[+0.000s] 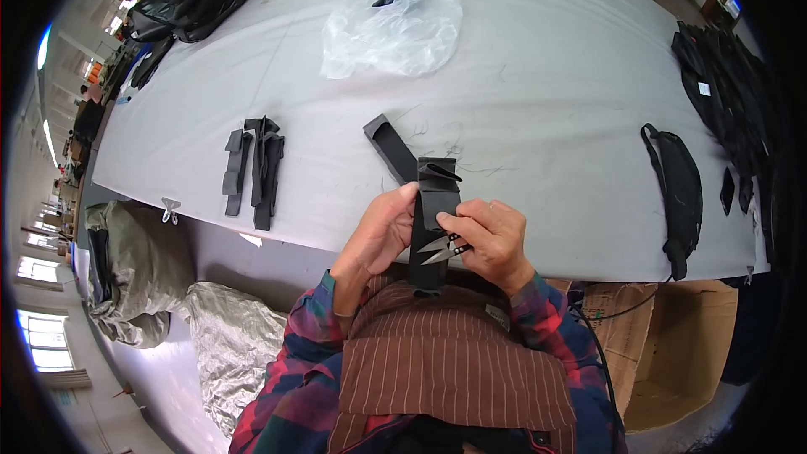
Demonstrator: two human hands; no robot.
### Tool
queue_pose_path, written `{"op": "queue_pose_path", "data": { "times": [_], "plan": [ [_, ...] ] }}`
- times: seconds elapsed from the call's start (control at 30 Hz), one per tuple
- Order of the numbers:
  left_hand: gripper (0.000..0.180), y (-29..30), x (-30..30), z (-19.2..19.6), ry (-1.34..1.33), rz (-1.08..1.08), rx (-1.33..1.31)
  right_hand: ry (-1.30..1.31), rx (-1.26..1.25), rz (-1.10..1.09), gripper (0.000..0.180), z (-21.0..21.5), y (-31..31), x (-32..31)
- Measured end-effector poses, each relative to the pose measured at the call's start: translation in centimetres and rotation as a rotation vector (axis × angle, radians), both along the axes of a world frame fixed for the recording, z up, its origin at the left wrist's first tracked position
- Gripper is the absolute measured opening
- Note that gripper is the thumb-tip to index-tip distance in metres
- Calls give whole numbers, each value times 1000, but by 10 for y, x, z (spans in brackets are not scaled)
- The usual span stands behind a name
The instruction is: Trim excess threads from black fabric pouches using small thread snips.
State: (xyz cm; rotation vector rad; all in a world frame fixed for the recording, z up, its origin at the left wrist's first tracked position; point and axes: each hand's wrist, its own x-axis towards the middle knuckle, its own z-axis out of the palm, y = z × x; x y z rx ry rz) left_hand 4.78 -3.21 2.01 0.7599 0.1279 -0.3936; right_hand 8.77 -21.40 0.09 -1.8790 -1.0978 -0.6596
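- Grey tabletop (555, 101) before you.
- At its near edge, your left hand (382, 231) holds a black strip (439, 200), maybe to steady it.
- Your right hand (492, 240) pinches it, holding snips (445, 253) handy, perhaps.

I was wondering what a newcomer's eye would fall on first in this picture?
Probably the dark fabric strip at the centre, between the left hand and the right hand, with small scissors in the right one. Next, perhaps, the crumpled translucent plastic bag toward the far side of the pale table.
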Motion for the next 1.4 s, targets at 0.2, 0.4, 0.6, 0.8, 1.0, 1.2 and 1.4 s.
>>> {"op": "queue_pose_path", "data": {
  "times": [0.2,0.4,0.6,0.8,1.0,1.2,1.4],
  "plan": [
    [29,-3,1,-15,-156,175,356,445,43,71,30,16,2,2],
    [25,-10,0,-14,-265,203,568,550,33,-44,16,24,4,9],
    [24,-11,0,-15,-284,198,622,388,-12,-56,10,24,8,16],
    [24,-11,-4,-15,-248,172,623,275,-122,-96,7,28,7,15],
    [35,-4,2,-11,-133,114,371,705,60,-48,11,19,-1,19],
    [38,8,2,-9,-62,154,281,865,264,-6,17,24,-37,37],
    [34,-6,1,-1,-125,87,378,1074,376,197,22,15,-70,38]
  ]
}}
